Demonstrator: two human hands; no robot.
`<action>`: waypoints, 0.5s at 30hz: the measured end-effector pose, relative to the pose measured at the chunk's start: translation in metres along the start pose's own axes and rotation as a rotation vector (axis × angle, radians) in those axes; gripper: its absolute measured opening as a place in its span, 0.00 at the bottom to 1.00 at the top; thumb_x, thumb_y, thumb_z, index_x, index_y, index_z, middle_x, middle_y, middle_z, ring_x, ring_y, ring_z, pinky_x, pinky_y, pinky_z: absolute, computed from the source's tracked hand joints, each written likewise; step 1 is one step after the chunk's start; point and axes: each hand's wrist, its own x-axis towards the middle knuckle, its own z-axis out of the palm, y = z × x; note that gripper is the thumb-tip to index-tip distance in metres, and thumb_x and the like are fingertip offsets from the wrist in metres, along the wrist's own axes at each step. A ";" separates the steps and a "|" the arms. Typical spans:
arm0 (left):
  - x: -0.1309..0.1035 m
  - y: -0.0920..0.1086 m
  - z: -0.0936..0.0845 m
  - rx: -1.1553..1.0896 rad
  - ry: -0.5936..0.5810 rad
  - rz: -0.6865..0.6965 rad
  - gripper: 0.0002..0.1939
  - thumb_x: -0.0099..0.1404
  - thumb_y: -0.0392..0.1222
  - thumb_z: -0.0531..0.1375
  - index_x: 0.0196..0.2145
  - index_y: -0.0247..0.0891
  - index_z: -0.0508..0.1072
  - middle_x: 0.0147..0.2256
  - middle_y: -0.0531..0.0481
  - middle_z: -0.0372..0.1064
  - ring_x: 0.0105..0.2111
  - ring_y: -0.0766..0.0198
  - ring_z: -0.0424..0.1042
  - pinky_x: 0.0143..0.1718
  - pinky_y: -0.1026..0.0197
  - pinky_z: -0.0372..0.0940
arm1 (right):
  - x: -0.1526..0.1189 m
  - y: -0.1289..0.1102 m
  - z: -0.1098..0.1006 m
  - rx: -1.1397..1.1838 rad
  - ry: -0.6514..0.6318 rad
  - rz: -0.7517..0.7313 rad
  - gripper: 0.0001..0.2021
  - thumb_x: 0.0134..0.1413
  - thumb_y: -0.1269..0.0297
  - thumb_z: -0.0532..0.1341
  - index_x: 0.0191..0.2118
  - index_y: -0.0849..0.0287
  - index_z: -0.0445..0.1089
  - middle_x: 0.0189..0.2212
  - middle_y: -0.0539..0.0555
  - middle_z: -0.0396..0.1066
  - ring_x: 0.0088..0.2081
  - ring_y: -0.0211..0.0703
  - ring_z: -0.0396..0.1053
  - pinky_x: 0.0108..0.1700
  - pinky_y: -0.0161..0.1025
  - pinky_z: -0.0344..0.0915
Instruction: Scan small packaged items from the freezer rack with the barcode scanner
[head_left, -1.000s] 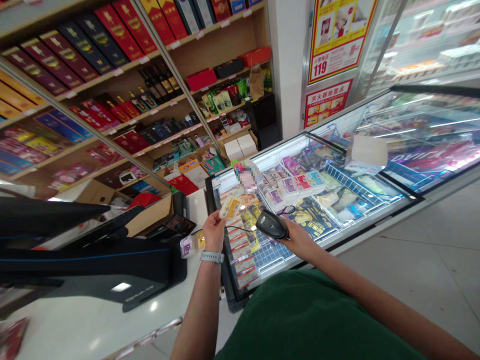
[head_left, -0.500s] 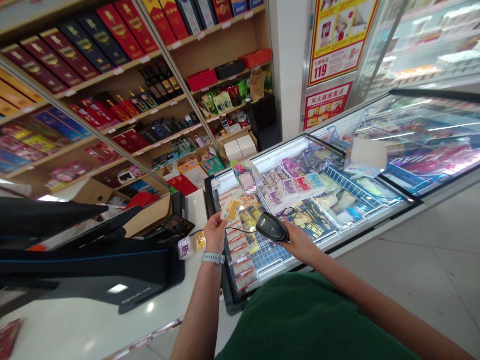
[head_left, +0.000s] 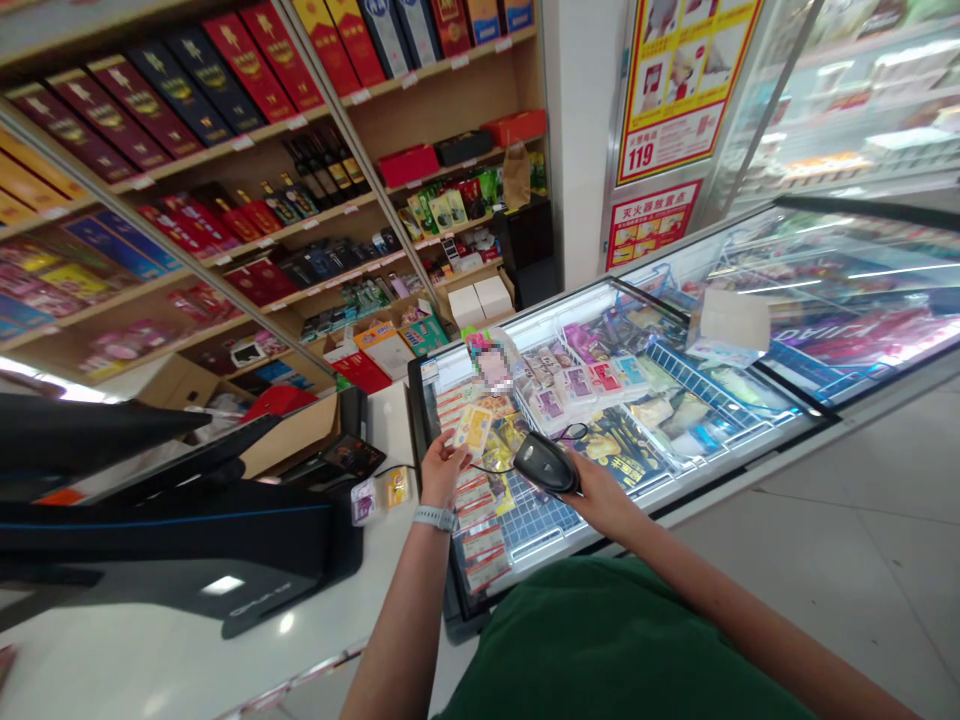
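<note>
Between the fingers of my left hand [head_left: 442,470] is a small yellow-and-white packet [head_left: 475,430], its printed face turned up. My right hand [head_left: 600,495] is wrapped round a black barcode scanner [head_left: 546,462], whose front end points left toward the packet. A thin black cable [head_left: 491,470] runs from the scanner's side past my left hand. Both hands are above the glass top of a chest freezer [head_left: 540,535]. On the white counter to the left lie a purple-and-white packet [head_left: 364,502] and a yellow packet [head_left: 397,486]. Several similar packets [head_left: 577,384] sit on the freezer.
A black checkout terminal [head_left: 285,550] stands on the white counter [head_left: 300,650] at left. An open white box [head_left: 731,320] rests on the freezer's far part. Shelves with boxed bottles [head_left: 262,60] rise behind. A fire-safety poster [head_left: 652,225] hangs on the pillar.
My left hand has moved a little to the right with the yellow-and-white packet, bringing it nearer the scanner. The packet now shows its face more clearly. The scanner has barely shifted.
</note>
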 end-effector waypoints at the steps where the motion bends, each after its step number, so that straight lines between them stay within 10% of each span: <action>1: 0.000 -0.002 0.002 -0.013 -0.007 -0.024 0.24 0.49 0.30 0.67 0.45 0.36 0.69 0.25 0.57 0.69 0.27 0.70 0.72 0.37 0.62 0.70 | 0.000 0.000 0.000 -0.003 -0.002 0.002 0.20 0.48 0.72 0.59 0.50 0.64 0.65 0.44 0.62 0.71 0.47 0.52 0.69 0.48 0.44 0.64; 15: 0.006 -0.023 0.029 -0.092 -0.052 -0.188 0.17 0.53 0.27 0.65 0.41 0.35 0.69 0.32 0.48 0.74 0.31 0.66 0.75 0.39 0.60 0.71 | -0.003 0.000 -0.001 0.020 0.013 0.049 0.20 0.48 0.71 0.60 0.49 0.61 0.65 0.43 0.59 0.72 0.45 0.51 0.70 0.47 0.43 0.64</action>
